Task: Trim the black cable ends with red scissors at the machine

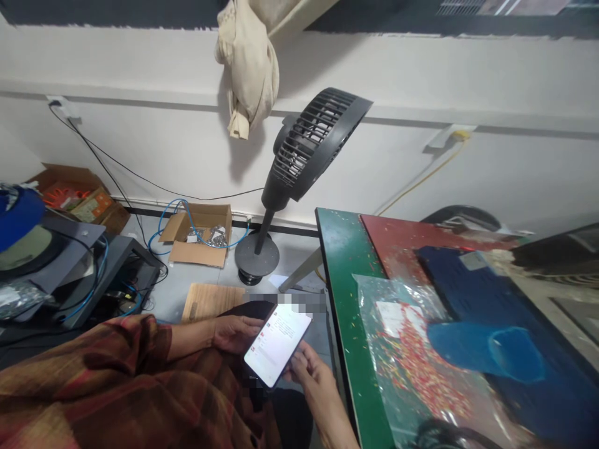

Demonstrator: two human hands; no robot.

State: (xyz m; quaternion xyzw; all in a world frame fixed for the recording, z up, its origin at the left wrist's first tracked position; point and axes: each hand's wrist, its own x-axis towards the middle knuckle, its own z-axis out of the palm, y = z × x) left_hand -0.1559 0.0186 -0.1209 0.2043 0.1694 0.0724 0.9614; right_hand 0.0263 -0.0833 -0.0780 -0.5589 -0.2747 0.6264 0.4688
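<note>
A smartphone [278, 340] with a lit white screen of text lines is held at a tilt above my lap. On its left edge is my left hand [236, 333], closed with the fingertips passing behind the phone. My right hand [312, 369] grips the lower right edge, thumb at the side and the other fingers curled underneath. Beside my right forearm runs the edge of a green table [344, 324]. On that table lies a clear plastic bag [416, 355] of small red and yellow pieces.
A black fan [311, 146] stands before the wall on a round base. Left of it sits an open cardboard box [201, 252] with blue cable around it. A blue translucent cup-like object [486, 349] and a dark blue board [472, 287] are on the table. A wooden board [210, 299] lies lower down.
</note>
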